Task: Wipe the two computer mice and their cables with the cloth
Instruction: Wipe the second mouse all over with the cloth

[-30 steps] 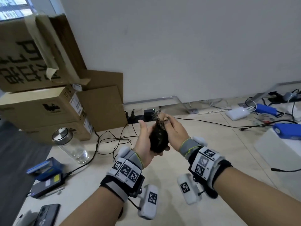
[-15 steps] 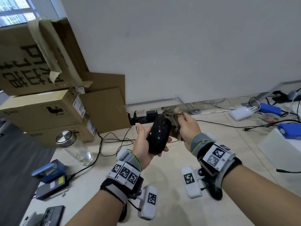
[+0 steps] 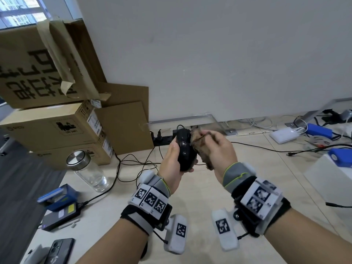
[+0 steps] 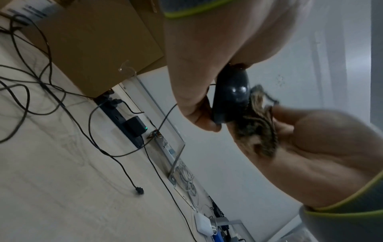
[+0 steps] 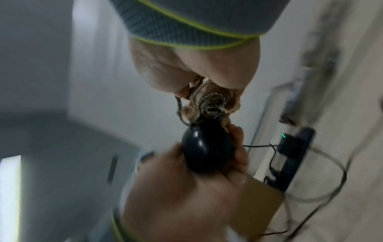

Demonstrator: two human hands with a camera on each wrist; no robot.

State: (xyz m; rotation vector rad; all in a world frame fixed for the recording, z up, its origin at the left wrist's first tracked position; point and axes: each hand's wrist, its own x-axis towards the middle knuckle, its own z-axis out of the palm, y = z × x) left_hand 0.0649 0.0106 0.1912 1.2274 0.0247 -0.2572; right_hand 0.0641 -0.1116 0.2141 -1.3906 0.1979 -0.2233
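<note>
- My left hand (image 3: 172,159) grips the black mouse (image 3: 185,149) upright above the desk (image 3: 200,191).
- My right hand (image 3: 219,149) pinches the brown cloth (image 3: 199,141) against the mouse's right side.
- A cardboard box (image 3: 55,126) left of my grip reads "UN 3481".

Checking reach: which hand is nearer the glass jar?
Left. The left hand holds the mouse just right of the glass jar; the right hand is farther right.
</note>
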